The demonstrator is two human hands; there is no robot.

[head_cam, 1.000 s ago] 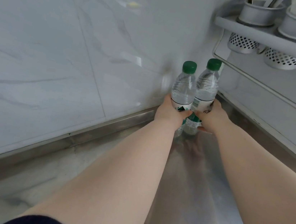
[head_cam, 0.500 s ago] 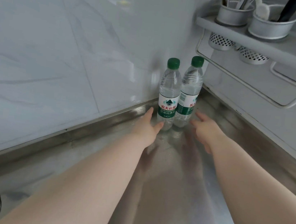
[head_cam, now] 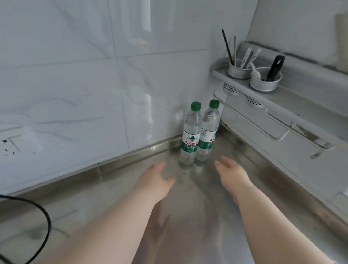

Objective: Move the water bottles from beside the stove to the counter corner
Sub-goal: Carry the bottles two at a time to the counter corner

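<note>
Two clear water bottles with green caps and green-and-white labels stand upright side by side in the counter corner, the left bottle (head_cam: 191,134) touching the right bottle (head_cam: 209,131). My left hand (head_cam: 156,180) hovers over the steel counter (head_cam: 188,233) a little short of the left bottle, fingers apart, holding nothing. My right hand (head_cam: 233,173) is just right of and nearer than the right bottle, fingers spread and empty. Neither hand touches a bottle.
A wall-mounted metal rack (head_cam: 283,102) with two utensil cups (head_cam: 264,79) hangs above the counter on the right. Marble-look tiles form the left wall, with a socket plate (head_cam: 5,145) low down. A black cable (head_cam: 26,207) loops over the counter at lower left.
Both hands have let go of the bottles and drawn back toward me. The bottles stay standing in the corner. The camera has pulled back and tilted up.
</note>
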